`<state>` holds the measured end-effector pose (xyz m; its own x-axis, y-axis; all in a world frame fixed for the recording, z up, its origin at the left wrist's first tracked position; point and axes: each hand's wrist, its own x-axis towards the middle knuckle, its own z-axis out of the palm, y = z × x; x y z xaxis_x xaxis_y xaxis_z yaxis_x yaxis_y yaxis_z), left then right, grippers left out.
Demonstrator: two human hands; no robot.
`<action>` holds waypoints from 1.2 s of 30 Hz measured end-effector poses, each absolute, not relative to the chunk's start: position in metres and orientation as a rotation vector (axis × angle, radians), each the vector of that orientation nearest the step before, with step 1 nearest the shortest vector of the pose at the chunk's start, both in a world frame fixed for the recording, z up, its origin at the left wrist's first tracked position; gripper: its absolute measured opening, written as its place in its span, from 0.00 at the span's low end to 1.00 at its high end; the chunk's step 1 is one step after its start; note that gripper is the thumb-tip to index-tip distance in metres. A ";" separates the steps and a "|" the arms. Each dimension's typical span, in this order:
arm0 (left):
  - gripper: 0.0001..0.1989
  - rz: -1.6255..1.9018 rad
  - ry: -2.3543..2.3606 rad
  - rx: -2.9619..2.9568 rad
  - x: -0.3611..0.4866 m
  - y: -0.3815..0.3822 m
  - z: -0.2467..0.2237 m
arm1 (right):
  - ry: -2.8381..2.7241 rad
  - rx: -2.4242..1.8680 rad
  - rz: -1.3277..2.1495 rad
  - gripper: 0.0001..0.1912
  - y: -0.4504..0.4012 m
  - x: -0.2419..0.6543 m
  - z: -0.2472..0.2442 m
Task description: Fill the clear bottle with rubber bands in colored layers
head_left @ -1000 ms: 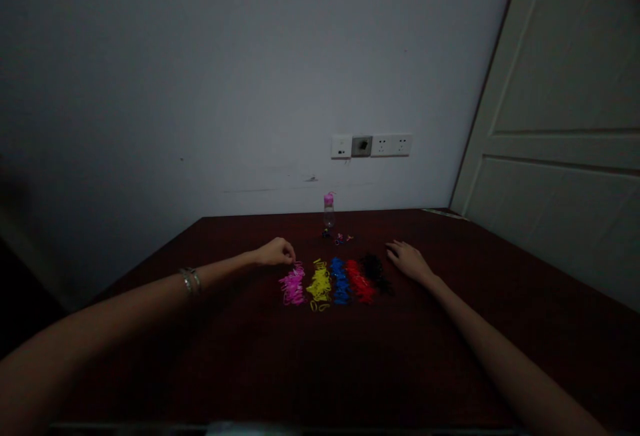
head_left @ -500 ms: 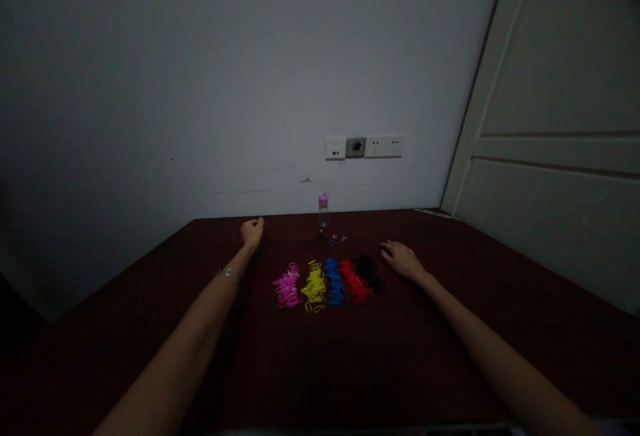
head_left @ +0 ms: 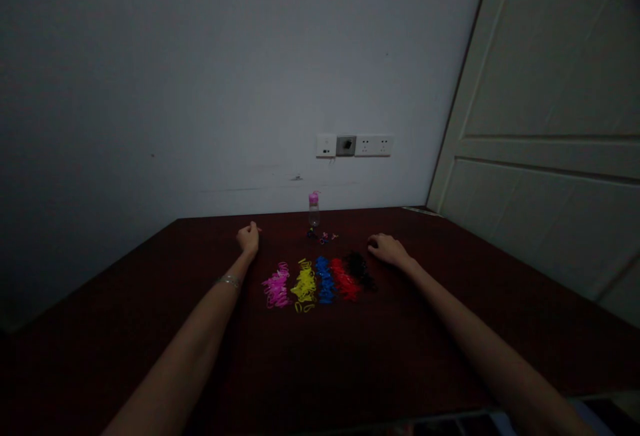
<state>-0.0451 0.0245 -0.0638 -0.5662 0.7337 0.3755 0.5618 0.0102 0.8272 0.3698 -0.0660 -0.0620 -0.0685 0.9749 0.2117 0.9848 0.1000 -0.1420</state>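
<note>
My left hand (head_left: 249,240) rests on the dark red table, left of and beyond a pile of pink rubber bands (head_left: 277,287). Its fingers are curled in, and what they hold, if anything, is hidden. Past the far end of a black pile of rubber bands (head_left: 360,270), my right hand (head_left: 388,250) lies palm down with slightly bent fingers apart. Between the pink and black piles are yellow rubber bands (head_left: 304,283), blue rubber bands (head_left: 325,281) and red rubber bands (head_left: 345,281). Two yellow loops lie loose at the near end.
A small clear bottle (head_left: 314,215) with a pink cap stands near the wall. Several tiny coloured pieces (head_left: 324,239) lie in front of it. Sockets (head_left: 373,146) are on the wall above, and a pale panelled door (head_left: 530,203) is at the right.
The view has turned slightly right, so everything sits further left. My left hand has come a little nearer the pink pile. My right hand's fingers look a bit more bent.
</note>
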 end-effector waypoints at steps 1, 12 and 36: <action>0.23 1.604 2.102 1.377 -0.045 0.025 -0.065 | -2.135 -1.934 -0.068 0.16 -0.062 0.367 -0.061; 0.21 1.720 2.009 1.252 -0.051 0.027 -0.072 | -1.981 -1.380 0.462 0.19 0.004 0.314 -0.066; 0.25 1.682 1.981 1.277 -0.047 0.018 -0.067 | -1.980 -1.390 0.496 0.19 0.036 0.308 -0.090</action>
<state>-0.0471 0.0177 -0.0674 -0.5868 0.7359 0.3379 0.4529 -0.0477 0.8903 0.3082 0.0362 -0.0902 -0.2182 0.9294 0.2977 0.6794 0.3636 -0.6373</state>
